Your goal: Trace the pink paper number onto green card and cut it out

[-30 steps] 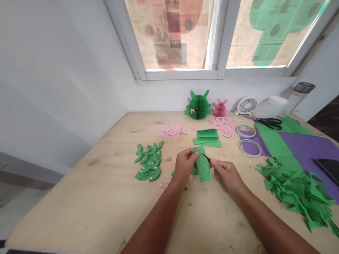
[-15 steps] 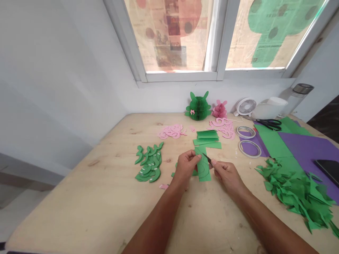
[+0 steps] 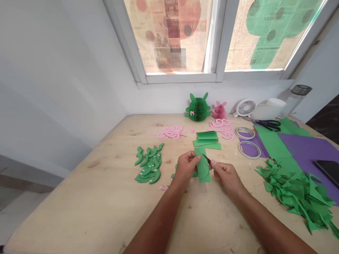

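Pinched in my left hand (image 3: 186,164) is a strip of green paper (image 3: 203,173) with curved lines drawn on it. My right hand (image 3: 226,176) is closed around small dark scissors (image 3: 207,159). Their narrow blades lie at the strip's upper right part, pointing up and left; the handles are hidden in my fingers. Partly behind my left hand are more green paper pieces (image 3: 195,173). Just beyond the strip lie flat green strips (image 3: 208,145) and a folded green paper stack (image 3: 207,136). A small pink scrap (image 3: 163,188) rests beside my left wrist.
Curved green cut-outs (image 3: 149,167) are piled left. Pink cut-outs (image 3: 172,132) lie farther back, near a green paper figure (image 3: 198,108) and a pink one (image 3: 219,110). Rightward are tape rolls (image 3: 249,150), black scissors (image 3: 268,125), purple sheets (image 3: 309,148), green scraps (image 3: 298,197) and a phone (image 3: 328,171).
The scissors' blades have shifted very slightly at the strip's edge. Both hands keep nearly the same place and grip; the whole view has tilted a little.
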Demonstrator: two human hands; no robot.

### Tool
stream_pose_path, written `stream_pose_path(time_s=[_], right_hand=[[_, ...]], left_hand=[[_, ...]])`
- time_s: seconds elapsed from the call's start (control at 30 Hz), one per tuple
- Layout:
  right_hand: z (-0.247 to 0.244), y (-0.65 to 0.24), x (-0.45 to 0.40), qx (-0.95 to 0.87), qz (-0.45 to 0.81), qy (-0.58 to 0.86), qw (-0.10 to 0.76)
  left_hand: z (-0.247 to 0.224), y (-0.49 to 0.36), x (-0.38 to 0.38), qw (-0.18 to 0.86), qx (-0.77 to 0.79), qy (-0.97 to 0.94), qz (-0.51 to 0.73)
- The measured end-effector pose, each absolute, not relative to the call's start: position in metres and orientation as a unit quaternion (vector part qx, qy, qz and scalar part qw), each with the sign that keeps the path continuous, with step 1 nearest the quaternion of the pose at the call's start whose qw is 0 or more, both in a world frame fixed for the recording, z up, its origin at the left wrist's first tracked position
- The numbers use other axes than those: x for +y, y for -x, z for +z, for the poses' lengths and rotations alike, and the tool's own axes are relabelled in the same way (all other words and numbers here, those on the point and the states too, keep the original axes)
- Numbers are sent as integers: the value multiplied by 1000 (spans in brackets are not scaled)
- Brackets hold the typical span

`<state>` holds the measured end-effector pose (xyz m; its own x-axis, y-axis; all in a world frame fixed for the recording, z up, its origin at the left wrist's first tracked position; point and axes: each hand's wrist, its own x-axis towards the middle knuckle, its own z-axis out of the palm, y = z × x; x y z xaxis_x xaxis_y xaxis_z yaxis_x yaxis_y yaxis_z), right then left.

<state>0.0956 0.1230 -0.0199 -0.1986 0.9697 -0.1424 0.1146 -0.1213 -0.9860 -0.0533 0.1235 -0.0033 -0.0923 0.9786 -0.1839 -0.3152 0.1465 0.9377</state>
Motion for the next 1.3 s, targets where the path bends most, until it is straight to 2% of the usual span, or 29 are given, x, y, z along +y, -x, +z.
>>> stream_pose_path(time_s=[1.3], right_hand=[[-18,-95,122,-553,540,502,388]], left_hand=[[6,53,121,589,478,-329,563]])
